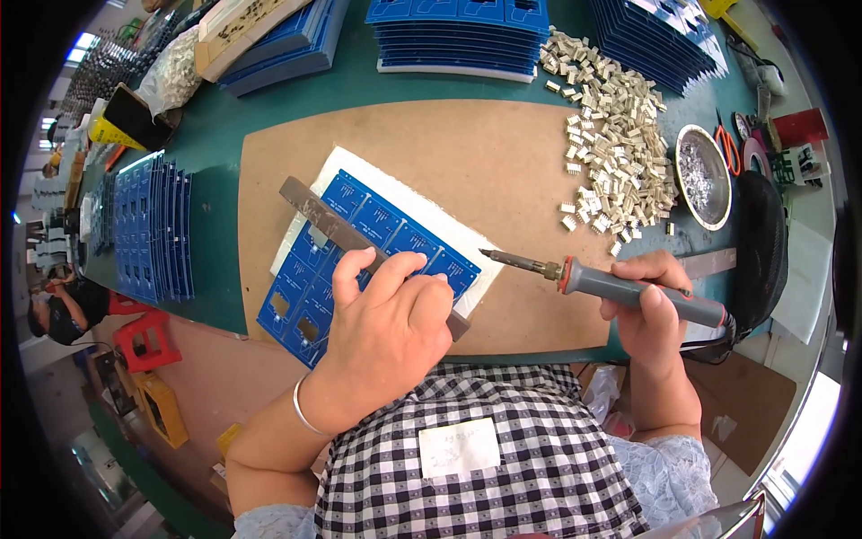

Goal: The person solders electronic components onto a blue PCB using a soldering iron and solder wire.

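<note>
So my left hand [391, 314] is flat down on the metal bar [346, 235], fingers [395, 269] spread and curled over its near end, pressing it across the blue circuit board panel [359, 251]. Not really a grip, more of a clamp from above. The panel lies right under my fingers on a white foam pad [449, 225], which sits on a brown board [485, 162] on the green counter [215, 207].

My right hand [651, 310] is closed tight around the grey handle of the soldering iron [611, 286], held like a fat pen, with the tip pointing left toward the panel's near edge, just off my left fingertips and not touching anything as far as I can see.

Handling-wise: I'd guess the panel is thin, light and stiff but a bit flexy, with cutouts, so I'd only push it down through the bar or take it by the edges. The bar looks heavy enough to stay put, smooth though, so it could slide. The iron is grab-by-the-handle only; the metal end is probably hot.

Beyond my right fingers there's a heap of small beige connectors [615, 144] and a metal bowl [703, 175]. Stacks of blue boards [458, 36] sit at the far side.
</note>
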`<act>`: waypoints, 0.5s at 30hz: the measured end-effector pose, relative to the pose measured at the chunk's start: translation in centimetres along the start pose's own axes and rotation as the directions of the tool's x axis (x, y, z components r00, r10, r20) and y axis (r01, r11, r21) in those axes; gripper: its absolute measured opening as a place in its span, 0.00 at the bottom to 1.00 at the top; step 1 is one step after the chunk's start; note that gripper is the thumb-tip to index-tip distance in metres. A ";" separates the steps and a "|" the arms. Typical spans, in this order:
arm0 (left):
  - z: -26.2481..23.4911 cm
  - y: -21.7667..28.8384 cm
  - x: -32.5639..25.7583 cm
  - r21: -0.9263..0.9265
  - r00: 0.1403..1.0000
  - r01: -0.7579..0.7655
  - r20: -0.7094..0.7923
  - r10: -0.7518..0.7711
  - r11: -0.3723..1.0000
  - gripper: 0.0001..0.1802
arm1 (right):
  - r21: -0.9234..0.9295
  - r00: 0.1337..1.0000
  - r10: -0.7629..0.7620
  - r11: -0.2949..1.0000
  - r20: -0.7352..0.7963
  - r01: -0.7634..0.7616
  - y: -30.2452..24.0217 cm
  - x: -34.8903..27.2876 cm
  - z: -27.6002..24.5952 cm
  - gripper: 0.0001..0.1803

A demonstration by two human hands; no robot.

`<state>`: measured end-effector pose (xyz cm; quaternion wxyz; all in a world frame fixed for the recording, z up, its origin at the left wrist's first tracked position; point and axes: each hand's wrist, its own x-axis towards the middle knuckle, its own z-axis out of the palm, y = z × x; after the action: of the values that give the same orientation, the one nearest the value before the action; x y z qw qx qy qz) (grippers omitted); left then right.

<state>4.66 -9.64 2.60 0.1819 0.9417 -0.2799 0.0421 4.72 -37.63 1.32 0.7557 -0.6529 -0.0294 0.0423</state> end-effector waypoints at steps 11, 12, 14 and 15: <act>-1.3 -0.4 0.2 0.097 0.994 0.039 -0.102 -0.029 0.995 0.08 | 0.009 0.998 0.055 0.998 0.007 -0.056 0.4 -0.7 0.6 0.18; -1.3 -0.4 0.2 0.110 0.996 0.046 -0.085 -0.037 0.993 0.08 | 0.010 0.998 0.056 0.998 0.008 -0.056 0.5 -0.7 0.6 0.18; -1.4 -0.4 0.0 0.109 0.996 0.049 -0.076 -0.041 0.993 0.08 | 0.014 0.996 0.083 0.996 0.015 -0.083 0.5 -0.7 0.8 0.18; -1.4 -0.3 0.0 0.106 0.997 0.051 -0.068 -0.044 0.993 0.08 | 0.014 0.996 0.084 0.996 0.014 -0.084 0.5 -0.7 0.8 0.18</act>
<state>4.83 -8.88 3.82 0.1410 0.9546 -0.2489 0.0835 3.94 -36.84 0.91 0.7579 -0.6476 -0.0066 0.0786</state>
